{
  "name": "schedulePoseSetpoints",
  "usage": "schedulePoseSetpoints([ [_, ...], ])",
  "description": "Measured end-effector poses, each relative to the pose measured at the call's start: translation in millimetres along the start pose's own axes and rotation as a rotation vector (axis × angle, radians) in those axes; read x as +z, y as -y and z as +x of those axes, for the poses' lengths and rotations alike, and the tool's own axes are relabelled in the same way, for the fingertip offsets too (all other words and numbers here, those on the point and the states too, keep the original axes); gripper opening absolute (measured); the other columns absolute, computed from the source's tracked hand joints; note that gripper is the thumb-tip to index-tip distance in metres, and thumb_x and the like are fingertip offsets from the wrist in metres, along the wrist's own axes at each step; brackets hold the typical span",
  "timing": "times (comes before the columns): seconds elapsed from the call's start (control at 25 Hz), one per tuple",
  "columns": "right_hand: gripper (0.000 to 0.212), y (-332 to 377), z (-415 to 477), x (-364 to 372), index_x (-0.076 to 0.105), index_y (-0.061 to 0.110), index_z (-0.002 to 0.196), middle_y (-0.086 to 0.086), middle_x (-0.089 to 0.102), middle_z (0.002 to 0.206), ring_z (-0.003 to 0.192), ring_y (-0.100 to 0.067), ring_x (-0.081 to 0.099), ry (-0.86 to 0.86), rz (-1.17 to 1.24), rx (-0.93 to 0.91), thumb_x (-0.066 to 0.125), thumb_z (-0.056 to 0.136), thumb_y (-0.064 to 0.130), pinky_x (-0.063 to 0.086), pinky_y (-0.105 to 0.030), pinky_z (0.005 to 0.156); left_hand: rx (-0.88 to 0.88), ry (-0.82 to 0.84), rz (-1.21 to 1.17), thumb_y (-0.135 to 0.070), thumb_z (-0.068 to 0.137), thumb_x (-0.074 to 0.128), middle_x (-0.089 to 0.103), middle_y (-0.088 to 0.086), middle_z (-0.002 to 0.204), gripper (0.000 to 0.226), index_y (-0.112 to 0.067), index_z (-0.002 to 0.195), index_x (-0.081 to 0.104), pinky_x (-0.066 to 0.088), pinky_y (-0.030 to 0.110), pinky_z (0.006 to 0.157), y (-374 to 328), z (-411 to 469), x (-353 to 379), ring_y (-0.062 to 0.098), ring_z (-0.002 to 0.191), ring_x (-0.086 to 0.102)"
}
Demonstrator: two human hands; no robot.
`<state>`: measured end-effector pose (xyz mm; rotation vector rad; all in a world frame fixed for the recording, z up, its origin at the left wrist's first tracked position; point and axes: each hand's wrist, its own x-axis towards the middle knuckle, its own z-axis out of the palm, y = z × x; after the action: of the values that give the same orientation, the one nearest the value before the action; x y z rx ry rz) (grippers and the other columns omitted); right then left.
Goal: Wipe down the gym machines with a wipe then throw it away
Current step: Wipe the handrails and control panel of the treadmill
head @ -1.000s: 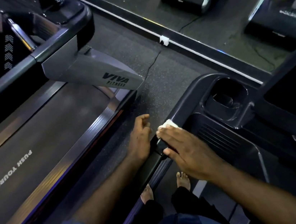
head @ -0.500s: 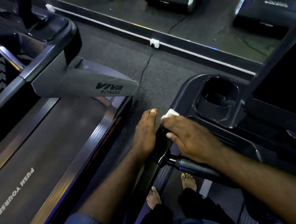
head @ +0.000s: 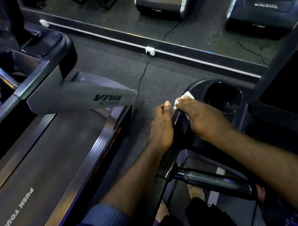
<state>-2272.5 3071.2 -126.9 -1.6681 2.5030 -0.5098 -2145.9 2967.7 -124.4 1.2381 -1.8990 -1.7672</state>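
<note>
Dim gym floor (head: 120,73); wipe (head: 187,95) mostly hidden under right hand (head: 201,117) on console (head: 199,84).

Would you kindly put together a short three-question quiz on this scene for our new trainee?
1. True or false: the left hand holds the wipe.
2. The right hand holds the wipe on the console rim beside: A) the cup holder, B) a dumbbell rack, C) a water bottle.
3. Fill in: the logo on the neighbouring treadmill reads VIVA ____.
Key: 1 false; 2 A; 3 FITNESS.
</note>
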Motion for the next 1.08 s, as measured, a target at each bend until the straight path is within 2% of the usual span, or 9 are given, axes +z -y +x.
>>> schedulePoseSetpoints([
  [0.16, 0.056, -23, 32, 1, 0.058, 0.017, 0.144, -0.004, 0.055, 0.154, 0.15, -0.02, 0.041, -0.038, -0.065, 0.152, 0.05, 0.094, -0.007, 0.021, -0.039, 0.127, 0.041, 0.071, 0.168, -0.07, 0.104, 0.028, 0.072, 0.004, 0.108, 0.056, -0.027, 0.112, 0.061, 0.054, 0.044, 0.095, 0, -8, 6, 0.02, 0.101, 0.068],
  [0.28, 0.049, 10, -3, 8, 0.056, 0.015, 0.148, -0.003, 0.054, 0.155, 0.15, -0.017, 0.041, 0.001, 0.017, 0.056, 0.055, 0.1, 0.002, 0.021, -0.033, 0.127, 0.143, 0.035, 0.232, -0.062, 0.107, 0.032, 0.074, 0.004, 0.109, 0.048, -0.027, 0.115, 0.063, 0.056, 0.044, 0.092, 9, -13, 9, 0.022, 0.101, 0.069],
  [0.36, 0.049, 7, -5, 5, 0.052, 0.015, 0.151, -0.002, 0.051, 0.157, 0.15, -0.015, 0.039, 0.03, -0.077, -0.01, 0.055, 0.102, 0.008, 0.021, -0.033, 0.127, 0.158, 0.008, 0.24, -0.056, 0.109, 0.035, 0.074, 0.003, 0.105, 0.043, -0.025, 0.112, 0.065, 0.055, 0.041, 0.087, 11, -10, 8, 0.02, 0.096, 0.069],
  [0.48, 0.055, -25, 40, -10, 0.033, 0.015, 0.16, -0.007, 0.031, 0.169, 0.157, -0.022, 0.026, 0.032, -0.253, 0.249, 0.04, 0.106, 0.019, 0.016, -0.046, 0.127, 0.178, 0.011, 0.265, -0.052, 0.11, 0.035, 0.068, -0.003, 0.09, 0.035, -0.029, 0.098, 0.059, 0.051, 0.036, 0.075, 10, -10, 11, 0.015, 0.083, 0.064],
  [0.6, 0.061, -20, 51, -19, 0.021, 0.01, 0.164, -0.01, 0.019, 0.173, 0.16, -0.025, 0.016, 0.092, -0.255, 0.415, 0.031, 0.107, 0.03, 0.01, -0.051, 0.129, 0.169, 0.007, 0.273, -0.054, 0.11, 0.033, 0.067, -0.003, 0.092, 0.035, -0.031, 0.097, 0.057, 0.055, 0.042, 0.079, 5, -12, 9, 0.017, 0.085, 0.063],
  [0.76, 0.067, 40, -24, -1, 0.013, 0.01, 0.166, -0.008, 0.015, 0.173, 0.16, -0.025, 0.014, 0.123, -0.344, 0.235, 0.029, 0.103, 0.026, 0.013, -0.049, 0.13, 0.175, 0.004, 0.281, -0.056, 0.108, 0.03, 0.07, 0.001, 0.098, 0.04, -0.03, 0.099, 0.058, 0.055, 0.047, 0.087, 8, -10, 11, 0.022, 0.092, 0.066],
  [0.84, 0.064, 28, -13, -6, 0.013, 0.011, 0.166, -0.007, 0.016, 0.173, 0.16, -0.024, 0.016, 0.132, -0.422, 0.209, 0.022, 0.105, 0.029, 0.01, -0.051, 0.129, 0.198, 0.008, 0.304, -0.059, 0.108, 0.027, 0.07, -0.001, 0.098, 0.042, -0.03, 0.101, 0.057, 0.054, 0.046, 0.085, 6, -10, 12, 0.021, 0.092, 0.066],
  [0.96, 0.063, -22, 58, -20, 0.022, 0.009, 0.164, -0.011, 0.023, 0.171, 0.158, -0.026, 0.021, 0.194, -0.421, 0.443, 0.021, 0.107, 0.036, 0.002, -0.057, 0.128, 0.188, 0.026, 0.351, -0.057, 0.11, 0.027, 0.065, -0.005, 0.095, 0.041, -0.029, 0.105, 0.056, 0.049, 0.039, 0.078, 6, -14, 12, 0.014, 0.088, 0.062],
  [1.08, 0.062, -36, 75, -26, 0.031, 0.006, 0.16, -0.017, 0.031, 0.167, 0.155, -0.031, 0.029, 0.203, -0.348, 0.566, 0.025, 0.106, 0.037, 0.011, -0.057, 0.128, 0.193, 0.024, 0.341, -0.059, 0.109, 0.026, 0.063, -0.006, 0.091, 0.042, -0.03, 0.101, 0.054, 0.052, 0.043, 0.078, 4, -15, 10, 0.012, 0.085, 0.061],
])
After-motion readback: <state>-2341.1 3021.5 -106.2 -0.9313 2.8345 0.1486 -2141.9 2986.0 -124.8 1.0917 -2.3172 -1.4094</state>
